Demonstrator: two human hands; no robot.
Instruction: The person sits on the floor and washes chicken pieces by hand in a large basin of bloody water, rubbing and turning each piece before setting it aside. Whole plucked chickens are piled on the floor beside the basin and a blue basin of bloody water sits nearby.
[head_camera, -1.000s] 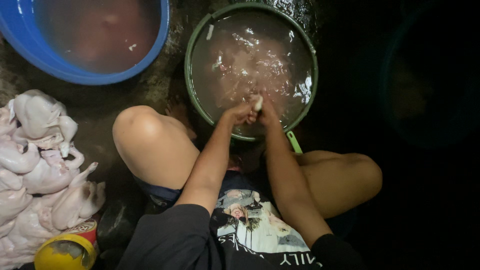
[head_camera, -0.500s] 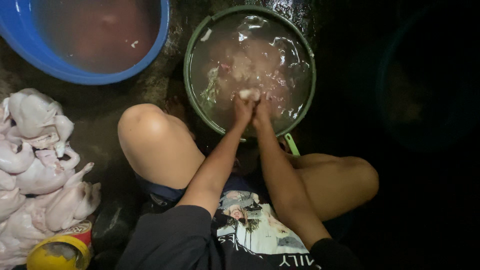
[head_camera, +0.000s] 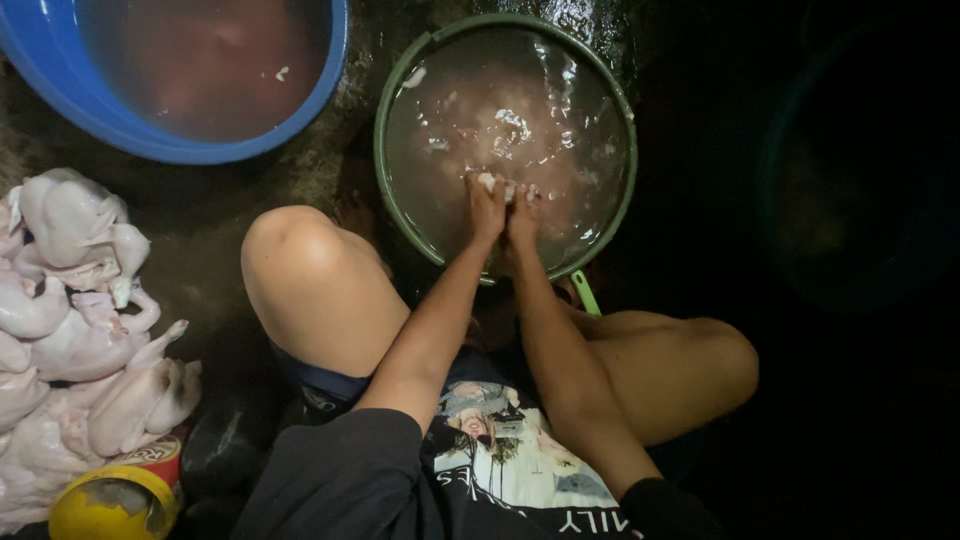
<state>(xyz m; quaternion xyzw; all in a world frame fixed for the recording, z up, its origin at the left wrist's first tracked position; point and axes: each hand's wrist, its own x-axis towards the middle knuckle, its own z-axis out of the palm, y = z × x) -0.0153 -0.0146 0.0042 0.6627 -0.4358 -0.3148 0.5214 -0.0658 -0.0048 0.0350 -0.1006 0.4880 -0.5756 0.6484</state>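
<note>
A small pale piece (head_camera: 487, 182), too blurred to identify, sits at the water's surface in the green basin (head_camera: 388, 190). The left hand (head_camera: 484, 207) and right hand (head_camera: 522, 215), pressed side by side, pinch it between their fingers. A blue basin (head_camera: 150, 150) stands left; plucked chickens (head_camera: 80, 330) and 1 yellow tin (head_camera: 115, 500) lie beside the left knee.

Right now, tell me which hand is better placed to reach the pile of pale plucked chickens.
Probably left. The left hand and right hand meet in the green basin, but the chicken pile lies on the person's left.
</note>
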